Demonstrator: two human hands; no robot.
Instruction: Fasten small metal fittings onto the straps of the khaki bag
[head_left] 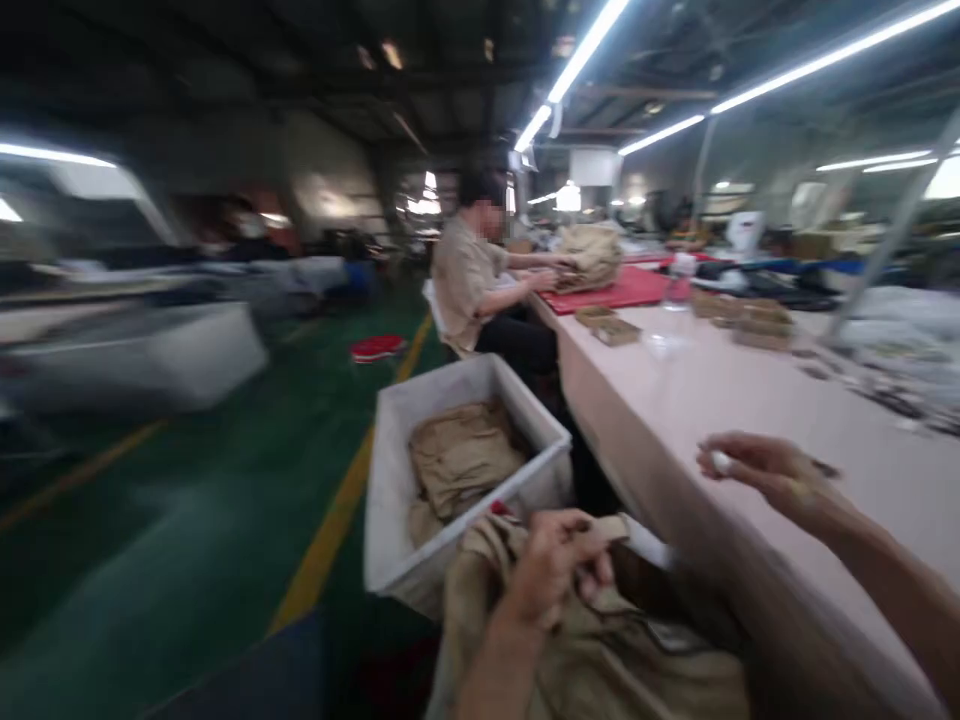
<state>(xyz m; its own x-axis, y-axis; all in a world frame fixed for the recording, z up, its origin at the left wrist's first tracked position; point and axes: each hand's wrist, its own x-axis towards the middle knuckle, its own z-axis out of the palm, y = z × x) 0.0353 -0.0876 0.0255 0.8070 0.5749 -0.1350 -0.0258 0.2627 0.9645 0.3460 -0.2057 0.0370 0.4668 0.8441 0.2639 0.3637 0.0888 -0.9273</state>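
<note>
My left hand point(555, 565) is closed on the edge of a tan garment point(607, 640), whose folds spread below it at the bottom of the view. A narrow strip of the cloth sticks out past its fingers to the right. Over the pink tabletop point(675, 400) is my right hand point(780, 475), its thumb and fingers drawn together, apart from the garment. A small white thing point(721, 462) shows at the thumb tip; blur hides what it is. A bit of red point(501, 508) shows beside the garment near my left hand.
A white bin point(390, 470) with folded tan garments point(465, 455) stands ahead on the green floor. Beyond it a person point(465, 270) sits at the table, hands on a tan bundle point(589, 255). Small boxes point(761, 322) and a bottle point(680, 282) stand on the table; a red stool point(376, 348) stands left.
</note>
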